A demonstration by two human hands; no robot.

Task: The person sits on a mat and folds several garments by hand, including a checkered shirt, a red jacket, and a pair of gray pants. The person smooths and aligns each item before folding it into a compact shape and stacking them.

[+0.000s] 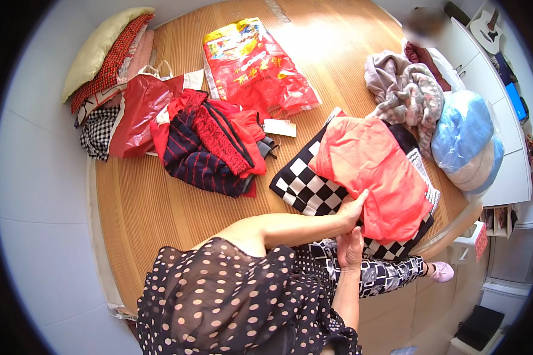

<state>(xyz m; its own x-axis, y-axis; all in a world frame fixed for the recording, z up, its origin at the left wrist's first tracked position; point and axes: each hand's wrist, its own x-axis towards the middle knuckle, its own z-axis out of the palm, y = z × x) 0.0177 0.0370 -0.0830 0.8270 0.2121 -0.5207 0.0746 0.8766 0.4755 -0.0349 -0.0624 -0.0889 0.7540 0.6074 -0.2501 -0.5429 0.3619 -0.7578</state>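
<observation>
A coral-red folded garment (373,171) lies flat over a black-and-white checked cloth (314,180) on the right side of the wooden surface. At its near left edge, my left hand (352,210) pinches the fabric, thumb on top and the other fingers partly hidden below. Just under it, my right hand (350,249) is closed at the same edge with the thumb raised; its remaining fingers are mostly out of sight. A knitted black-and-white piece (423,171) shows beyond the coral garment's right side.
Red and dark striped clothes (213,142) are heaped at left, beside a red bag (142,112). A red-yellow plastic bag (257,68) lies farther back. Fuzzy blankets (405,89) and a blue-white plastic-wrapped bundle (465,136) stand at right. Cushions (109,53) are stacked far left.
</observation>
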